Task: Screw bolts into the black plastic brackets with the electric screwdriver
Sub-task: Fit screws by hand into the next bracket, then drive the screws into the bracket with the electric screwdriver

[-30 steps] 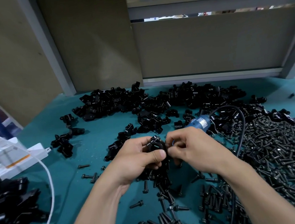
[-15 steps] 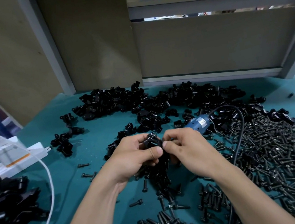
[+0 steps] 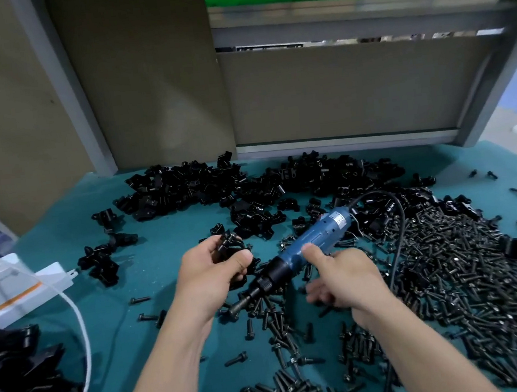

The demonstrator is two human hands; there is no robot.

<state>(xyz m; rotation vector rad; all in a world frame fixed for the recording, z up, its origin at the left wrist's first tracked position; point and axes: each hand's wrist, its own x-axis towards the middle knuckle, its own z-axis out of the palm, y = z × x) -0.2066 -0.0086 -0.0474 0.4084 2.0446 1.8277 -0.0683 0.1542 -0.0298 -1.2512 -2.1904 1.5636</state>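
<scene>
Head view: our left hand [image 3: 215, 276] gripped a black bracket [image 3: 229, 248] at centre; at three o'clock of it our right hand [image 3: 342, 280] held the electric screwdriver [image 3: 311, 241], thumb on barrel, bit [image 3: 236, 307] pointing to eight o'clock. We judged the bit should seat squarely before triggering. Loose bolts [image 3: 453, 253] lay at four o'clock.

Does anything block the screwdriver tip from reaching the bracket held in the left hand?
Nothing visible does. The electric screwdriver, under the thumb of the right hand, points just below the left hand gripping the bracket; loose bolts lie beneath its tip, not between.
</scene>
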